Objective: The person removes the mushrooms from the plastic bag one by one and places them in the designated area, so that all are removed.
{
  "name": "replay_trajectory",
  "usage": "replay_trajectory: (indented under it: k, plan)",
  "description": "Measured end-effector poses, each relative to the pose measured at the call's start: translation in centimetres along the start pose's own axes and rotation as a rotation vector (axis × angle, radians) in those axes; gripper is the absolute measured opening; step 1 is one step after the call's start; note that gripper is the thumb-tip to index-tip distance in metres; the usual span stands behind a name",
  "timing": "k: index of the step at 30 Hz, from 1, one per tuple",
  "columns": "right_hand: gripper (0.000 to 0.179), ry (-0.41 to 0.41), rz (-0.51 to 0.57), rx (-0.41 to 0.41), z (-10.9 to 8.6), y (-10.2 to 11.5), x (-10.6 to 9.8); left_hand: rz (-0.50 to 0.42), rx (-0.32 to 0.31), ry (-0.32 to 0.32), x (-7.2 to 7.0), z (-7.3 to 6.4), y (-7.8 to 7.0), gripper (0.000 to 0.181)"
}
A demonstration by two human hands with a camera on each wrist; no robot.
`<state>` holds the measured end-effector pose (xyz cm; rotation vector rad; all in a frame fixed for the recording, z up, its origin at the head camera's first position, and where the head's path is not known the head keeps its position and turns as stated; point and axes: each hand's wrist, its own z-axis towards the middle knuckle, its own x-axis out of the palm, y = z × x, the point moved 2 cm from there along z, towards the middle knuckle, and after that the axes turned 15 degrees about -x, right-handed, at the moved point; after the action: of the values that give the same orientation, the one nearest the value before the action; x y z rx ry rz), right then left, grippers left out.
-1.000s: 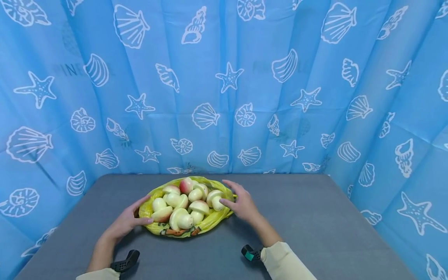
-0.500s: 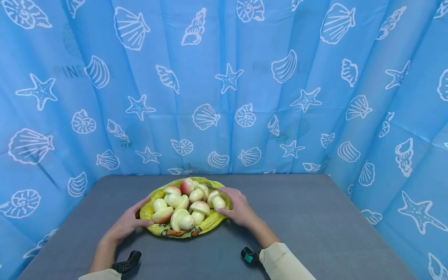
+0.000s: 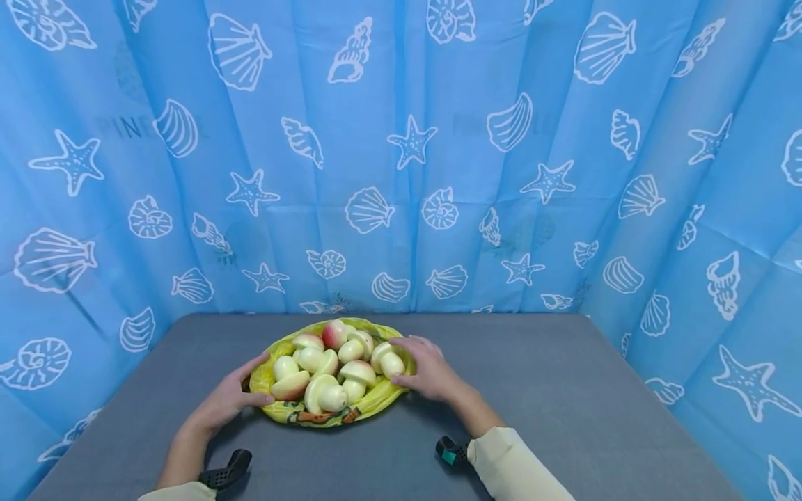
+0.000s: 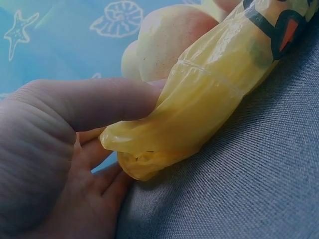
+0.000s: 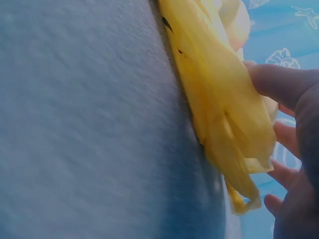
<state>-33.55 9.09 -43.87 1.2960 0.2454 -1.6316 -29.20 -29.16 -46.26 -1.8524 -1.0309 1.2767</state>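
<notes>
My left hand (image 3: 222, 400) and right hand (image 3: 432, 369), half curled, are gripping the yellow bag (image 3: 378, 403). Between them, heaped mushroom-shaped pieces (image 3: 332, 396) are risking a spill, should its flimsy rim slip.

cream sleeves (image 3: 520, 463) | black wrist mounts (image 3: 227, 471) | right mount: teal patch (image 3: 448, 456)

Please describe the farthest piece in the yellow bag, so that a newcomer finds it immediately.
On the table, between the left hand and right hand, sits a yellow bag of mushroom-shaped pieces. Look along its far side, toward the curtain. The farthest piece shows a strong red patch; its neighbours look mostly cream.
</notes>
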Motion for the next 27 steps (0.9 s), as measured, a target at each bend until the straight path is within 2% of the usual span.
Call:
replay_trajectory:
  k: [10,15,20,27]
  plan:
    - [0.062,0.116,-0.012,-0.006,0.7,-0.2,-1.3,-0.020,-0.013,-0.013,0.3,0.3,0.2,0.095]
    - [0.060,0.125,-0.020,-0.020,0.9,-0.3,-1.5,-0.022,0.006,-0.009,0.6,0.0,0.1,0.094]
    - [0.063,0.129,0.027,-0.021,1.2,-0.5,-1.1,-0.013,0.018,-0.014,0.4,0.2,0.2,0.094]
    - [0.064,0.119,0.048,-0.012,1.4,-0.5,-0.6,0.016,0.014,-0.023,0.3,0.0,0.2,0.095]
